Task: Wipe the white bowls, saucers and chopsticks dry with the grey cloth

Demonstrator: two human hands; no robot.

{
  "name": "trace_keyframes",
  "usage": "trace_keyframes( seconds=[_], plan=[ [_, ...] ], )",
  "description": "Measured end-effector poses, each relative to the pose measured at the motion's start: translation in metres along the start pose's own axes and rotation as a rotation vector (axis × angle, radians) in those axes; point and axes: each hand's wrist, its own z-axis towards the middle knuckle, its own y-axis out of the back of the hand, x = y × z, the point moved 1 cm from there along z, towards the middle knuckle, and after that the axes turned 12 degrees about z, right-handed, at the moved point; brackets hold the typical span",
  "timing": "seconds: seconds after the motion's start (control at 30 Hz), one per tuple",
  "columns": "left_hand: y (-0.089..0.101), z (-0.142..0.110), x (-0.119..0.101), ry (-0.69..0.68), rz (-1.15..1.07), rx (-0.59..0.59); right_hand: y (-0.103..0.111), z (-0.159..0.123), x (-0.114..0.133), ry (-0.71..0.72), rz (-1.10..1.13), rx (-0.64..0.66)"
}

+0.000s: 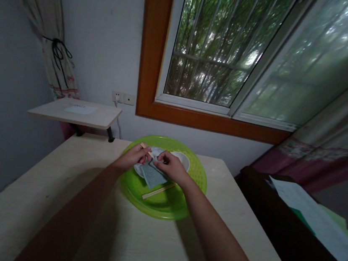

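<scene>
My left hand [133, 157] is closed on a pale wooden stick [143, 145], which points down and right past the fingertips. My right hand [171, 167] faces it, fingers curled together in a pinch at the upper edge of a grey-green square sheet [153, 178]. The sheets appear to overlap, and the fingers partly cover them. Beneath the hands, a white patterned plate [138, 169] and a white bowl [185, 160] rest in a round lime-green tray [164, 212]. A pair of wooden chopsticks [158, 191] lies in the tray, below my right hand.
The tray stands on a pale wooden table [134, 244], close to the wall. At the back left is a raised shelf [49, 109] with a paper [80, 109] on it. A dark surface [273, 210] with papers [306, 210] stands at the right.
</scene>
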Motion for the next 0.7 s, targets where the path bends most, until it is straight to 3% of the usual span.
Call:
trace_keyframes(
  seconds=[0.13, 0.2, 0.33, 0.43, 0.53, 0.7],
  plan=[
    [-0.002, -0.001, -0.002, -0.002, 0.016, 0.034, -0.001, 0.000, 0.000, 0.004, 0.006, 0.002],
    [0.002, -0.001, -0.002, 0.003, -0.042, -0.057, 0.000, 0.000, -0.001, 0.008, 0.004, 0.001],
    [0.012, 0.000, -0.003, 0.021, -0.255, -0.381, 0.000, 0.000, -0.002, -0.004, 0.010, -0.001],
    [0.015, 0.001, -0.003, 0.033, -0.300, -0.465, 0.000, 0.000, 0.000, -0.031, 0.002, 0.003],
    [0.012, 0.001, -0.001, 0.038, -0.236, -0.368, -0.001, -0.001, 0.003, -0.034, -0.002, 0.003],
    [0.001, 0.000, -0.001, 0.006, -0.056, -0.049, -0.003, -0.001, 0.004, -0.048, 0.055, 0.026]
  ],
)
